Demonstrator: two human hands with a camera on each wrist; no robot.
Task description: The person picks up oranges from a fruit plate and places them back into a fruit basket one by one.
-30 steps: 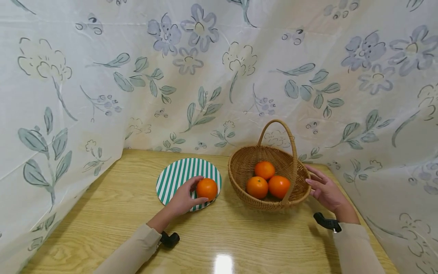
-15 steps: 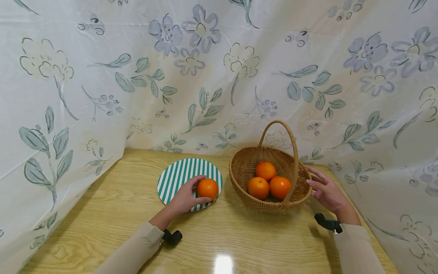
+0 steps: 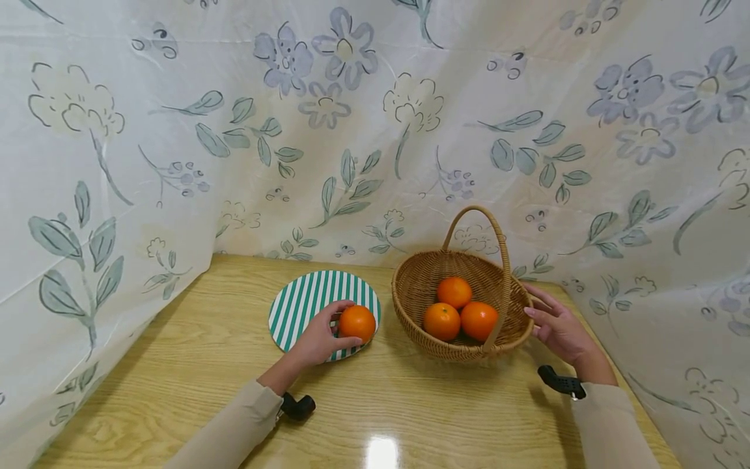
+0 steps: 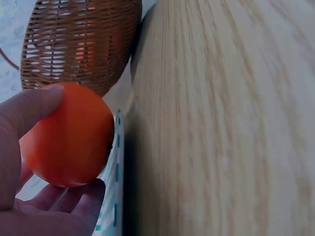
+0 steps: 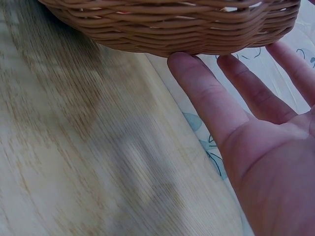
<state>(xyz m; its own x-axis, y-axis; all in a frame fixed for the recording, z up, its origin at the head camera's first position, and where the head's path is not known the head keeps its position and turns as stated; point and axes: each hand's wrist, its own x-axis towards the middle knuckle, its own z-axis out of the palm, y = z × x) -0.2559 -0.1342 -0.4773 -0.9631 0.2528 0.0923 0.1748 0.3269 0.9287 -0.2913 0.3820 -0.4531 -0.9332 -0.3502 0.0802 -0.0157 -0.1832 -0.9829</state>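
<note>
My left hand point(image 3: 319, 337) holds an orange point(image 3: 357, 324) over the right part of a round green-and-white striped mat point(image 3: 299, 301). In the left wrist view the thumb lies on one side of the orange point(image 4: 71, 135) and the fingers curl against the other. A wicker basket point(image 3: 404, 312) with a tall handle stands right of the mat, with several more oranges inside. Against the basket's right side rests my right hand point(image 3: 562, 329). Its extended fingertips point(image 5: 184, 64) touch the woven wall in the right wrist view, without curling round it.
Both hands work over a light wooden table point(image 3: 410, 404). A floral cloth point(image 3: 363, 130) hangs behind it and along both sides. The basket handle point(image 3: 500, 260) arches above the oranges. Black devices point(image 3: 299, 407) are strapped at both wrists.
My left hand and its orange have shifted very slightly to the right over the mat. The basket and my right hand look the same.
</note>
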